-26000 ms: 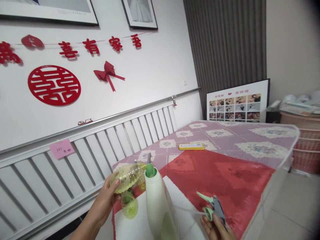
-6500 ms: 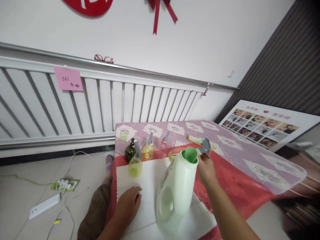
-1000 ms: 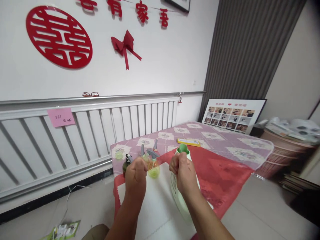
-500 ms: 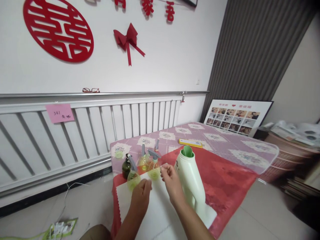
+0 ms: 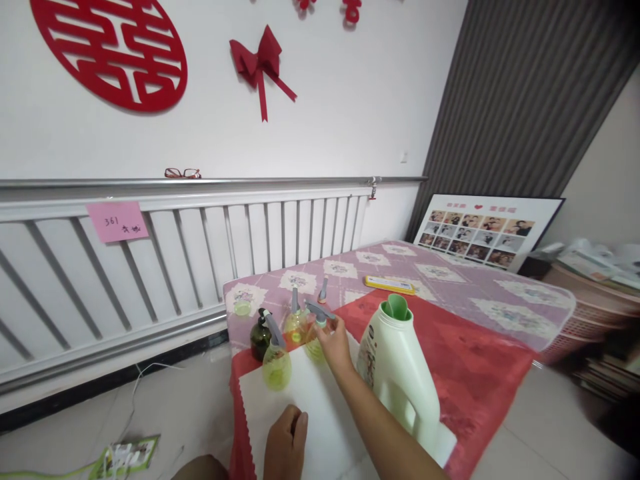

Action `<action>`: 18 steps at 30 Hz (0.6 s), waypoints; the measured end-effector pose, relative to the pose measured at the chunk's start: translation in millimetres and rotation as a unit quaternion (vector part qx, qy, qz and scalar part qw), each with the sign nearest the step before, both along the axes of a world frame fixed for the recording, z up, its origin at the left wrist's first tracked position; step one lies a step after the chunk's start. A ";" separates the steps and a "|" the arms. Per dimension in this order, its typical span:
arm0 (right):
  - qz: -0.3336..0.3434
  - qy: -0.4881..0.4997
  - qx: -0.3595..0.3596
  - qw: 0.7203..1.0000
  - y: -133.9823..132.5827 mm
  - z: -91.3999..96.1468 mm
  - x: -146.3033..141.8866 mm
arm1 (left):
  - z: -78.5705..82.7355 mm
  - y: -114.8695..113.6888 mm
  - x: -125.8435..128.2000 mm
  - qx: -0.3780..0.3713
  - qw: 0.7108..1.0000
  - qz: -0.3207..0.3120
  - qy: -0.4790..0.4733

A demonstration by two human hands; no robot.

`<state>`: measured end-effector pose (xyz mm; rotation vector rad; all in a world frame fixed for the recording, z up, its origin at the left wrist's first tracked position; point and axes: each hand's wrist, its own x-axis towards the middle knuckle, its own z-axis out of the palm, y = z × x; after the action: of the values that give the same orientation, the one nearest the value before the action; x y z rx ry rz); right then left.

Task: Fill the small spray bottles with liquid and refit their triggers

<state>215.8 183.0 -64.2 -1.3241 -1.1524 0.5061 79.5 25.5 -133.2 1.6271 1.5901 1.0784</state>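
Note:
My right hand (image 5: pixel 334 339) has its fingers closed at the neck of a spray bottle (image 5: pixel 314 351) with a grey trigger head; the hand covers part of it. Lower down, my left hand (image 5: pixel 287 437) is curled over a white sheet (image 5: pixel 320 407), its inner side hidden. A second spray bottle (image 5: pixel 277 368), with yellow-green liquid, stands ahead of that hand. Behind are a dark green pump bottle (image 5: pixel 261 339) and another clear spray bottle (image 5: pixel 296 325). Right of my forearm stands a large pale green jug (image 5: pixel 405 367) with a green spout in its uncapped mouth.
Under these things lies a red cloth (image 5: pixel 460 360) over a table with a purple patterned cover (image 5: pixel 440 293). Farther back are a yellow case (image 5: pixel 390 285), a loose grey piece (image 5: pixel 323 291) and a small pale green disc (image 5: pixel 243 308). A radiator (image 5: pixel 270 237) runs behind.
My right hand has moved from a pinch above the sheet to the spray bottle's neck. My left hand has drawn back toward me, away from the bottles. The view has shifted slightly.

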 end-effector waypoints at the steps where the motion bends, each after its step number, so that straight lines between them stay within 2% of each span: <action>1: 0.001 -0.008 0.001 1.000 3.7 0.2 -1.4 | -0.2 0.6 -0.2 0.000 1.000 -0.002 -0.001; 5: 0.015 -0.039 -0.003 0.999 10.4 3.0 -2.6 | 2.9 -0.4 0.9 -0.001 1.000 0.003 0.004; 9: 0.040 -0.062 -0.005 0.997 0.5 10.4 3.1 | 7.0 -2.5 2.4 0.008 1.000 0.010 0.006; 14: 0.058 -0.053 -0.005 0.997 -35.9 20.3 14.4 | 8.6 -3.7 1.5 0.011 1.000 0.008 -0.011; 18: 0.087 -0.037 -0.024 0.995 -73.3 24.7 19.3 | 1.3 -6.2 2.5 0.032 0.999 0.038 -0.012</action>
<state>235.1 109.7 -39.5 -1.2994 -1.3321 0.6199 82.0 19.3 -131.8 1.6005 1.6274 1.1953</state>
